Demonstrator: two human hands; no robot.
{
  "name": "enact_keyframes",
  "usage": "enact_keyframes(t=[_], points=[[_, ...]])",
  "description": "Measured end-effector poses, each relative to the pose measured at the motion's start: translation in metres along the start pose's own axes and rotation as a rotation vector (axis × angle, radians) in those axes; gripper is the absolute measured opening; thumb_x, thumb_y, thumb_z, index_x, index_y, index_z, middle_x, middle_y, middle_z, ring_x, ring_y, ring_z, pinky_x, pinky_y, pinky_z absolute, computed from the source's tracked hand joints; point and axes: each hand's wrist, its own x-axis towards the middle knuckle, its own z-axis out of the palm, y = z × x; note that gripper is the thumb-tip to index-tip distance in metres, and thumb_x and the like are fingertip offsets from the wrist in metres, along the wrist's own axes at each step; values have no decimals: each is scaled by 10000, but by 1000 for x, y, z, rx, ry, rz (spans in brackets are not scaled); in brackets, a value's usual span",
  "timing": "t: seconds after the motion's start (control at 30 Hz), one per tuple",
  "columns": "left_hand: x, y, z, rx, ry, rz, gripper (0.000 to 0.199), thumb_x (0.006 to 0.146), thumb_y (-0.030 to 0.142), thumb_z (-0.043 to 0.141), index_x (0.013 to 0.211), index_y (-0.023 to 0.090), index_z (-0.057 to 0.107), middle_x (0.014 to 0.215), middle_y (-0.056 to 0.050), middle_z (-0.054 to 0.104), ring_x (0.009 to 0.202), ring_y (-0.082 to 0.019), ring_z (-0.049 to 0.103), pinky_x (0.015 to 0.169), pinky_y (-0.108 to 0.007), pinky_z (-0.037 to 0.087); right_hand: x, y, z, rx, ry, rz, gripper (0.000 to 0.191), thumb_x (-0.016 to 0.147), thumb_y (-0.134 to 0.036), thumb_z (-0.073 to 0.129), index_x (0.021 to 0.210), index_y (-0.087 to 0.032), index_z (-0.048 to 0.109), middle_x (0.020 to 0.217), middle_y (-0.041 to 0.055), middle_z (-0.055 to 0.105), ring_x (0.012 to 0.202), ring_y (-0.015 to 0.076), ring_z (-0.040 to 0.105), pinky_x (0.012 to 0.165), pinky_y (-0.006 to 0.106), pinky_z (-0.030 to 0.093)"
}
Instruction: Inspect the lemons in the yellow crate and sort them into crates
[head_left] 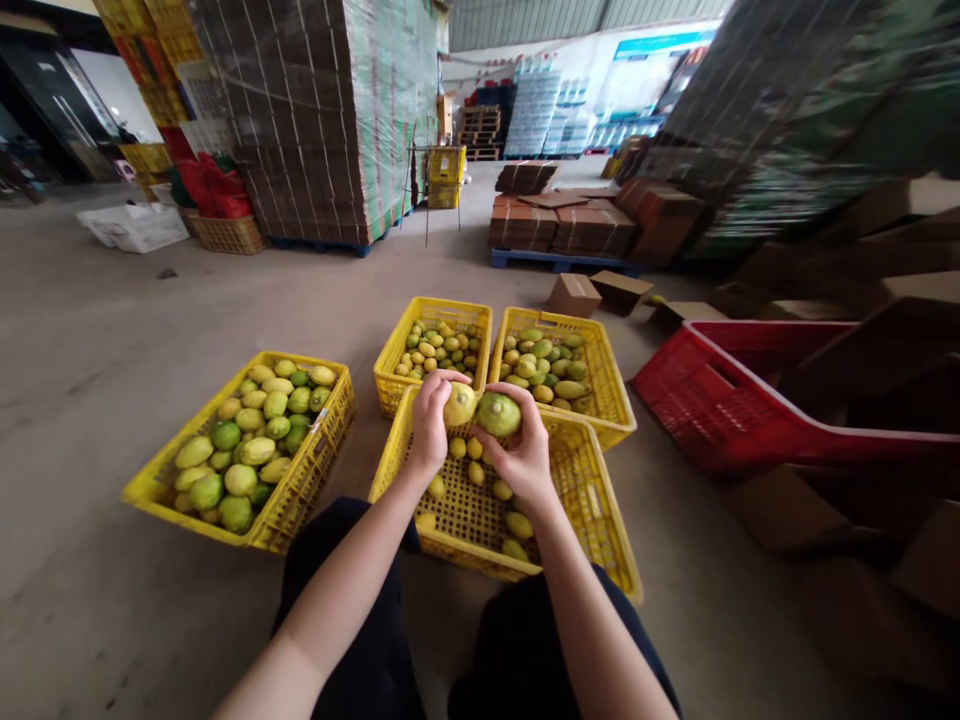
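My left hand (433, 420) is closed around a yellow lemon (460, 404). Beside it, a greener lemon (499, 414) sits in the grip of my right hand (529, 450). Both hands are above the near yellow crate (600, 500), where several small yellow lemons (476, 472) lie scattered on the perforated bottom. Beyond my hands stand two more yellow crates: the back left crate (390, 385) with small lemons, the back right crate (615, 405) with larger yellow and green ones. Off to the left, another yellow crate (300, 505) is heaped with big lemons.
On the right are a large red crate (694, 400) and a jumble of cardboard boxes (795, 510). Further back, flattened cartons (592, 225) rest on a blue pallet (532, 259). A tall wrapped stack (300, 120) rises at the back left, near a white basket (139, 228).
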Motion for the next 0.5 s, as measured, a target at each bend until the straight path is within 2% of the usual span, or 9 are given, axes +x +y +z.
enact_keyframes(t=[0.13,0.2,0.27,0.37,0.47,0.5], points=[[3,0,4,14,-158,25,184,818,237,480,811,217,662,932,-20,649,960,-180,559,866,-239,419,5,-3,-12,106,42,81,419,697,-262,670,1081,-257,504,1097,38,567,999,226,563,884,403,477],[6,-3,6,27,-239,-63,150,802,251,519,891,228,637,958,-16,650,937,-183,584,786,-240,454,8,0,-20,182,52,185,468,678,-293,696,1092,-271,478,1106,25,571,992,217,566,881,394,483],[7,-9,10,35,-268,-218,144,803,296,552,926,234,593,895,-17,659,813,-178,626,615,-225,457,11,5,-28,277,80,325,515,685,-337,695,1130,-280,443,1077,16,586,949,205,583,834,376,508],[8,-20,18,21,-246,-432,208,853,412,505,891,215,558,752,-34,666,616,-168,634,449,-213,376,13,10,-33,412,153,523,496,724,-443,654,1130,-276,421,955,5,606,764,180,613,605,314,535],[10,-27,23,-11,-210,-571,375,888,509,417,856,178,592,623,-58,646,549,-174,626,425,-228,368,13,10,-30,477,162,688,449,755,-556,587,1052,-255,434,758,-12,611,519,161,577,367,266,434],[10,-27,23,-11,-200,-594,425,884,540,406,848,167,606,577,-58,628,528,-174,618,416,-229,360,13,9,-28,467,158,702,438,764,-580,564,1021,-244,450,677,-19,600,447,156,548,318,257,391]])
